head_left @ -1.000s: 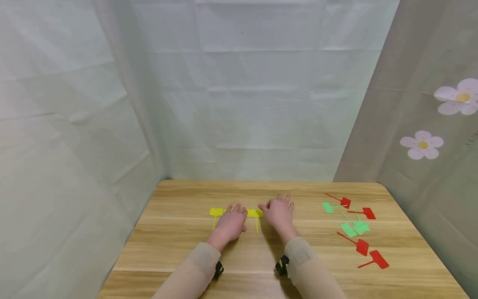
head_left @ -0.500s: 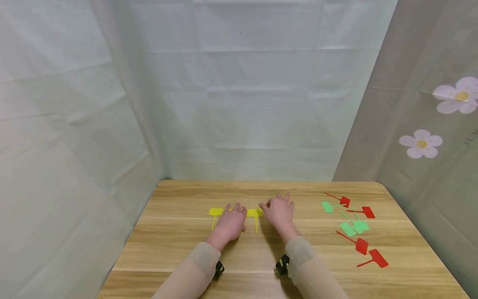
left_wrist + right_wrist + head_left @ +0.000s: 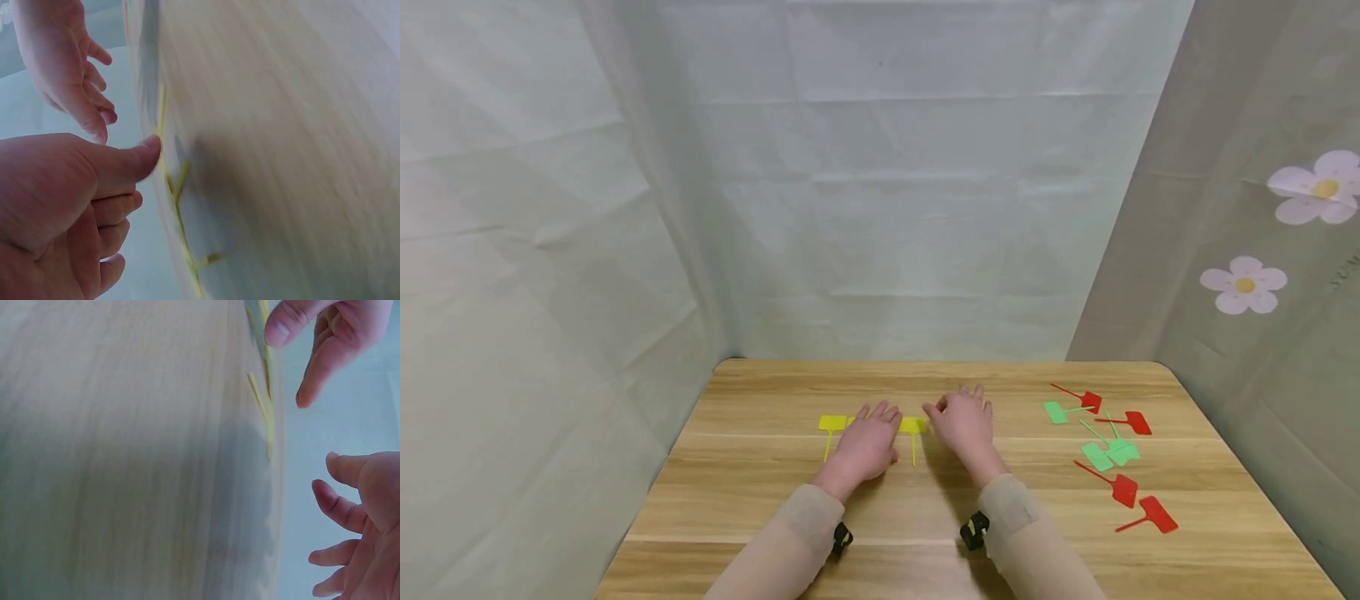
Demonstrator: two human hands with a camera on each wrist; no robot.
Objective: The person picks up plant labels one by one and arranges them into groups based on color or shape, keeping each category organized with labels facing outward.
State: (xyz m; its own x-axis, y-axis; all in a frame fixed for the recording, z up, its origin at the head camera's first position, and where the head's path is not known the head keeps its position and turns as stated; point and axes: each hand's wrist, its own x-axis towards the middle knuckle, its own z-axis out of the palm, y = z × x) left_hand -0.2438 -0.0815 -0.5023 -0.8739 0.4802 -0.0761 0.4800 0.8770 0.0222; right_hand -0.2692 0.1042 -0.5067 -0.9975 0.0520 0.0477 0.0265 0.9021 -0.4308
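Note:
Flat yellow plastic tags with thin stems, looking like label ties, lie side by side across the middle of the table. Uncovered at the row's left end is one yellow tag [image 3: 832, 423]; another yellow tag [image 3: 913, 426] marks its right end. My left hand [image 3: 867, 446] lies over the middle of the row, hiding part of it, fingers extended. In the left wrist view its thumb [image 3: 145, 157] is at the row of tags. My right hand [image 3: 964, 427] hovers just right of the row, fingers loosely bent and apart, holding nothing; the right wrist view shows its fingers [image 3: 337, 506] away from the tags.
On the right side of the wooden table [image 3: 745, 500] several loose red tags [image 3: 1157, 514] and green tags [image 3: 1123, 452] lie scattered, some overlapping. A pale cloth [image 3: 910, 208] hangs behind the table, and more cloth stands at both sides.
My left hand's fingertips have shifted slightly to the right along the row. The right hand has drawn a little to the right. The tags look unmoved, while the head view has shifted slightly.

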